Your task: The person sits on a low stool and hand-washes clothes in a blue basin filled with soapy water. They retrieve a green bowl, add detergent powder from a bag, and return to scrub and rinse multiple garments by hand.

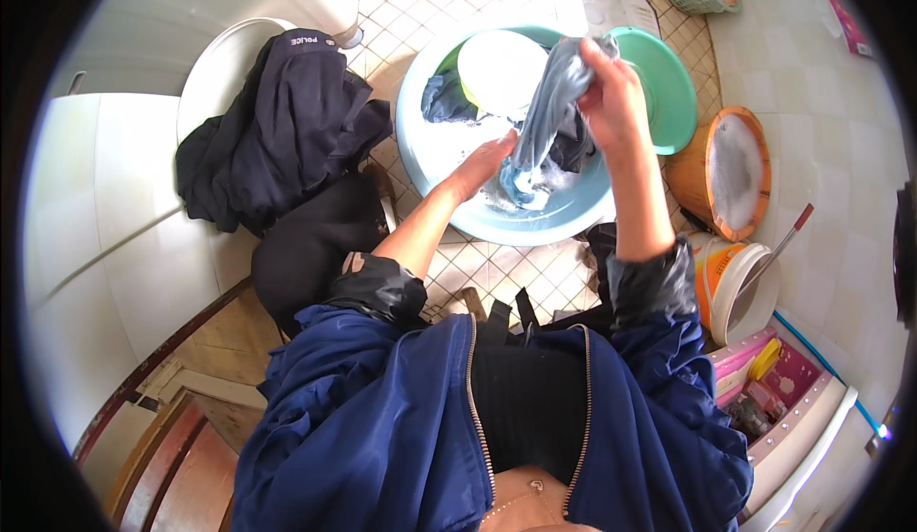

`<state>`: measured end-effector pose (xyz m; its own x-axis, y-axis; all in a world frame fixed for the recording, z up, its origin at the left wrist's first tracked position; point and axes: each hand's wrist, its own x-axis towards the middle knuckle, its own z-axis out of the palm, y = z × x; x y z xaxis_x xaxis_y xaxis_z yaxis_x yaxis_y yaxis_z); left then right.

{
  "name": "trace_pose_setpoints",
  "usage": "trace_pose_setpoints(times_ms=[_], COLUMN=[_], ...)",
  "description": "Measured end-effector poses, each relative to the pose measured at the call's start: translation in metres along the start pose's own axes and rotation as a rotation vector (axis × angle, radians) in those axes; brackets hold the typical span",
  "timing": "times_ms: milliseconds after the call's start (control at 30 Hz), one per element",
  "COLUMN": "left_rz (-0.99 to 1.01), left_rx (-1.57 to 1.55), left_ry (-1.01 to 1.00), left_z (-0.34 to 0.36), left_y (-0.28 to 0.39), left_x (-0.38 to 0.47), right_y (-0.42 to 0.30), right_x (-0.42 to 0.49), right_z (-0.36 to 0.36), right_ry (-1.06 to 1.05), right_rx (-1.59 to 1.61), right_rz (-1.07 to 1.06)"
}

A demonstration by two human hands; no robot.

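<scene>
A wet grey-blue cloth (551, 98) hangs from my right hand (612, 95), which pinches its upper end above a large light-blue plastic basin (501, 232). The cloth's lower end trails into soapy water. Just left of the cloth is my left hand (483, 165), low over the suds with its thumb up; its fingers are partly hidden, so I cannot tell whether they grip the cloth. A white round bowl (501, 70) sits in the basin. Dark wet clothes (451, 96) lie beside the bowl, and another dark garment (572, 141) is behind the hanging cloth.
Left, dark navy clothing (286, 124) drapes over a white bucket (215, 59). A green basin (666, 95) touches the blue one's right side. Farther right stand a wooden bucket of suds (738, 174) and a white-orange pail (723, 281) holding a rod. A squat toilet (605, 2) lies beyond.
</scene>
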<state>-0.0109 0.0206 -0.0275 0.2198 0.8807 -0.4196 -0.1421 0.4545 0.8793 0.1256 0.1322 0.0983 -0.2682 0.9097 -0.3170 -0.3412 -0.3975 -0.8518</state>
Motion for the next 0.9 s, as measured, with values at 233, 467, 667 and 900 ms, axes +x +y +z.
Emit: trace_pose_setpoints(times_ms=[233, 467, 667, 900], left_rz=[-0.095, -0.05, -0.239, -0.215], left_rx=[-0.114, -0.007, -0.269, -0.352], left_ry=[0.482, 0.471, 0.485, 0.509], left_z=[-0.03, -0.052, -0.059, -0.054], left_y=[0.009, 0.001, 0.0, 0.005], left_x=[0.051, 0.127, 0.143, 0.14], right_y=[0.095, 0.213, 0.236, 0.24], right_x=[0.149, 0.2, 0.194, 0.212], right_z=[-0.067, -0.11, -0.116, -0.113], right_ry=[0.181, -0.011, -0.011, 0.064], right_rx=[-0.351, -1.171, -1.6, -1.552], right_rz=[0.228, -0.831, -1.015, -0.695])
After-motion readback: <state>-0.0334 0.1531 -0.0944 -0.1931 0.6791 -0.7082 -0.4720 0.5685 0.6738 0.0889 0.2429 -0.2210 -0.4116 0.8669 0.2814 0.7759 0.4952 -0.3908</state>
